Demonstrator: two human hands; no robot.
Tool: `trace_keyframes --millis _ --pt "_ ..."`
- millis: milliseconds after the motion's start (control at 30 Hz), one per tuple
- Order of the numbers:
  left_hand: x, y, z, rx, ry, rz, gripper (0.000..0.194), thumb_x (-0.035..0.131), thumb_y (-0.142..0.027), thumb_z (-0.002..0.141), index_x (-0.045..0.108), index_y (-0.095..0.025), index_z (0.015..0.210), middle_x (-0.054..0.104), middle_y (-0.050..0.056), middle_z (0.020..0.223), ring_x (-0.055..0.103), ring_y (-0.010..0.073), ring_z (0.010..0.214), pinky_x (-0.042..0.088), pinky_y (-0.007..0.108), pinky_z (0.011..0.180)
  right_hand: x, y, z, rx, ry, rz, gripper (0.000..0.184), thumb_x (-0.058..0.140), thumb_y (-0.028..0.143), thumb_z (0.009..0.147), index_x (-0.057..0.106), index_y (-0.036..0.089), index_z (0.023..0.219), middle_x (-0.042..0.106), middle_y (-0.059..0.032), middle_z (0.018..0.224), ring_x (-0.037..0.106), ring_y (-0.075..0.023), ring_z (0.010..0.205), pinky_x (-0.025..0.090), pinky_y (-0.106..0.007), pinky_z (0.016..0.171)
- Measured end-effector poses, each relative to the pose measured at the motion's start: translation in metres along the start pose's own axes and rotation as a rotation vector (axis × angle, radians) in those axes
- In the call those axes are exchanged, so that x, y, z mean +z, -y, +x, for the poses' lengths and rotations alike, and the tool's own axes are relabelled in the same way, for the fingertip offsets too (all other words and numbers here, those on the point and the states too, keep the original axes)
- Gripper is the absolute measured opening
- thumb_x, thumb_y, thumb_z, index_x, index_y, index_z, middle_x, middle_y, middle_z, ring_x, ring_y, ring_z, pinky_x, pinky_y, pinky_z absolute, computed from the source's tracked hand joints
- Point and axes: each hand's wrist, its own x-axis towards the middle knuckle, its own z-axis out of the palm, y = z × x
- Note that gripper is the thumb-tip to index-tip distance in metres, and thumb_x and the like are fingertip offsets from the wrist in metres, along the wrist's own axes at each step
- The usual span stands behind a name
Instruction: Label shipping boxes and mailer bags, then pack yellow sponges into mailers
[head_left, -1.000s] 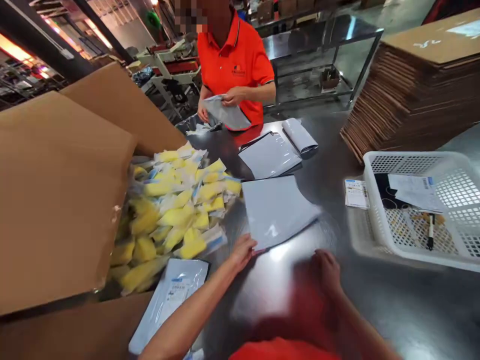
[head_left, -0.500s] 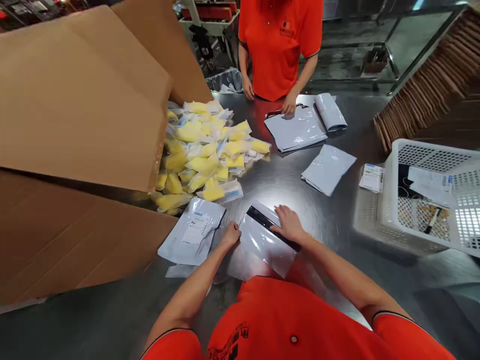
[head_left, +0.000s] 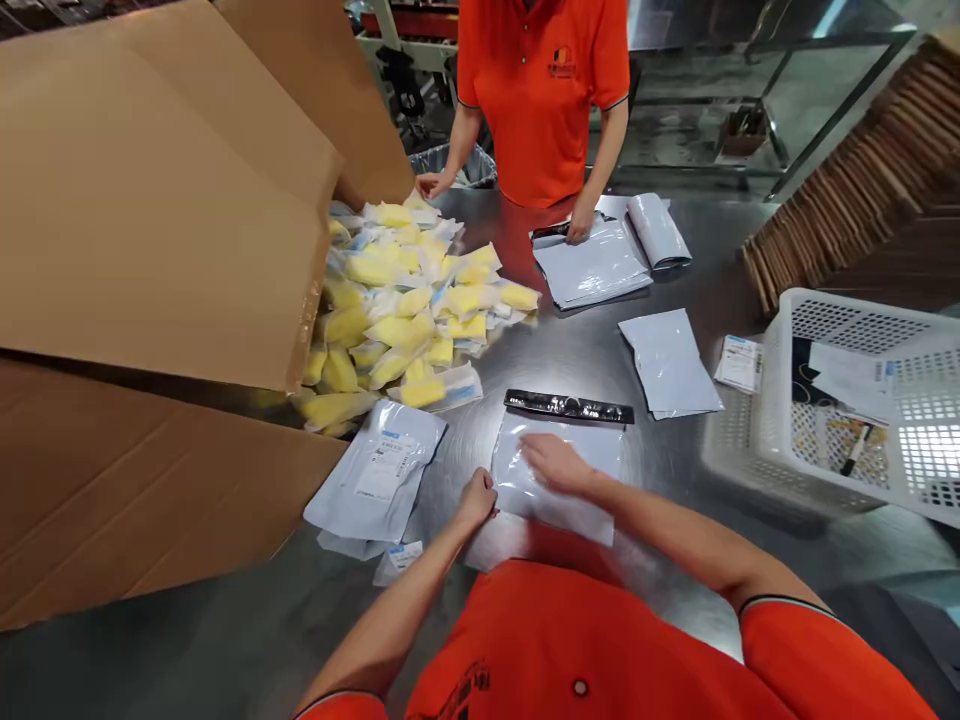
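Note:
A pale grey poly mailer (head_left: 577, 505) lies on the metal table in front of me, its black flap strip (head_left: 568, 406) on the far side. My left hand (head_left: 475, 500) is closed at the mailer's left edge, with the fingertips partly hidden. Fingers stretched out, my right hand (head_left: 559, 464) rests flat on the upper middle of the mailer. To the left lies a filled grey mailer (head_left: 380, 470) with a printed label, and a small labelled packet (head_left: 401, 560) sits just below it. A pile of yellow items in clear wrappers (head_left: 409, 310) lies beyond it.
Large cardboard box flaps (head_left: 157, 200) rise at the left. A co-worker (head_left: 544, 100) stands opposite, one hand on a mailer stack (head_left: 596, 265). Further right are more flat mailers (head_left: 670, 365), a card stack (head_left: 739, 363), a white basket (head_left: 772, 400) and stacked cardboard (head_left: 847, 170).
The mailer has turned so its black strip lies nearly level. My right hand has moved off the strip onto the mailer's face. The co-worker's one hand has reached to the yellow pile.

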Motion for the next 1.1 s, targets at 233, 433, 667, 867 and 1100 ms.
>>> trace_keyframes --millis 233,433,667,867,1100 --pt "-0.008 -0.001 -0.008 0.008 0.005 0.056 0.024 0.049 0.001 0.076 0.040 -0.022 0.078 0.046 -0.008 0.055 0.054 0.0095 0.043 0.034 0.019 0.044 0.009 -0.067 -0.006 0.339 0.038 -0.064 0.049 0.040 0.036 0.099 0.043 0.021 0.146 0.035 -0.0128 0.156 0.025 -0.0320 0.145 0.014 -0.060 0.117" --pt "-0.009 -0.006 -0.010 0.006 0.002 0.090 0.027 0.049 0.001 0.074 0.039 -0.024 0.076 0.046 -0.007 0.056 0.052 0.0116 0.042 0.035 0.022 0.042 -0.053 -0.138 0.018 0.862 0.042 -0.026 0.049 0.043 0.043 0.097 0.048 0.012 0.135 0.047 -0.0228 0.141 0.041 -0.0368 0.131 0.034 -0.053 0.104" --pt "-0.011 -0.011 -0.012 0.011 0.014 0.138 0.026 0.048 0.001 0.076 0.038 -0.024 0.076 0.049 -0.006 0.058 0.053 0.0120 0.043 0.035 0.023 0.045 -0.059 -0.124 0.035 0.758 0.261 0.211 0.053 0.048 0.053 0.095 0.052 0.009 0.124 0.066 -0.0167 0.110 0.063 -0.0225 0.096 0.043 -0.031 0.082" --pt "-0.010 -0.012 -0.012 0.023 0.012 0.170 0.025 0.046 0.000 0.078 0.037 -0.023 0.077 0.048 -0.007 0.057 0.053 0.0115 0.046 0.035 0.022 0.049 -0.047 -0.107 0.042 0.716 0.304 0.255 0.052 0.058 0.058 0.085 0.063 0.013 0.110 0.068 -0.0169 0.109 0.063 -0.0285 0.098 0.044 -0.033 0.080" --pt "-0.017 -0.013 -0.011 0.059 0.035 0.217 0.026 0.045 0.002 0.076 0.041 -0.023 0.077 0.048 -0.007 0.056 0.055 0.0143 0.047 0.036 0.025 0.051 -0.043 -0.120 0.026 0.766 0.158 0.351 0.028 0.054 0.018 0.083 0.061 0.013 0.110 0.069 -0.0139 0.101 0.062 -0.0250 0.094 0.041 -0.030 0.080"
